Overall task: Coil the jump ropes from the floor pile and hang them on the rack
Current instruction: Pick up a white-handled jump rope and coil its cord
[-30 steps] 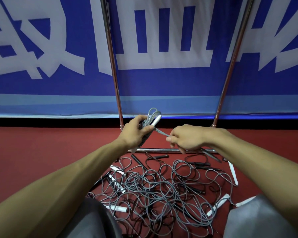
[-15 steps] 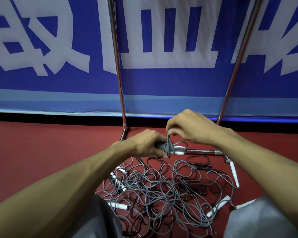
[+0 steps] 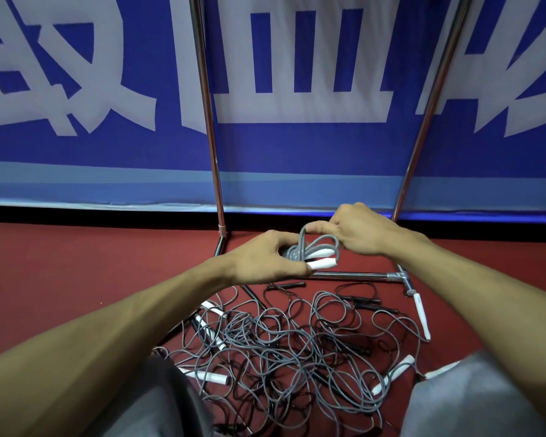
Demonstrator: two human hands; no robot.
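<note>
Mid-frame: left hand (image 3: 265, 263) grips a coiled grey rope (image 3: 309, 252) by its white handles; right hand (image 3: 360, 231) pinches a loop above. Nothing seen hung on rack (image 3: 208, 121). Tangled pile (image 3: 281, 351) at lower centre remains; early stage.

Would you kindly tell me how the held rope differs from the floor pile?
The held rope is gathered into a tight bundle; the floor pile lies in loose tangled loops. The held rope is gripped by the left hand and pinched by the right hand; the floor pile lies untouched. The held rope is grey; the floor pile mixes grey and black cords. Both show white handles.
</note>
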